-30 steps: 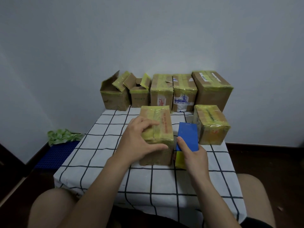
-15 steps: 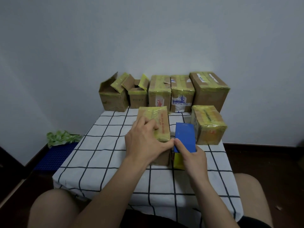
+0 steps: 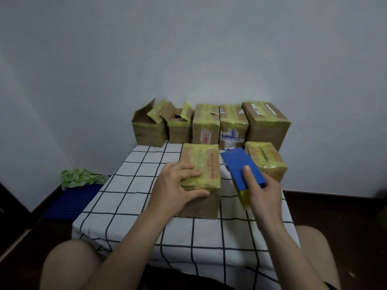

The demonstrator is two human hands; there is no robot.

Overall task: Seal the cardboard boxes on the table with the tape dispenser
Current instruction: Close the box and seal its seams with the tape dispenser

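Observation:
A cardboard box (image 3: 206, 164) with yellow tape along its top stands in the middle of the checked table (image 3: 134, 206). My left hand (image 3: 176, 188) grips its near left corner, fingers on the top and thumb on the front face. To the right of the box, my right hand (image 3: 262, 192) holds the blue tape dispenser (image 3: 240, 167) tilted in the air, index finger laid along its top. A yellow tape roll (image 3: 245, 197) shows under the dispenser. The dispenser is apart from the box.
Another taped box (image 3: 266, 160) stands at the right behind the dispenser. Along the wall stand three taped boxes (image 3: 232, 124) and two open-flapped boxes (image 3: 148, 130). A blue mat (image 3: 71, 200) and green cloth lie on the floor at left. My knees flank the table's near edge.
My right hand has lifted the dispenser away from the box's right side and tilted it. My left hand slid toward the box's near left corner.

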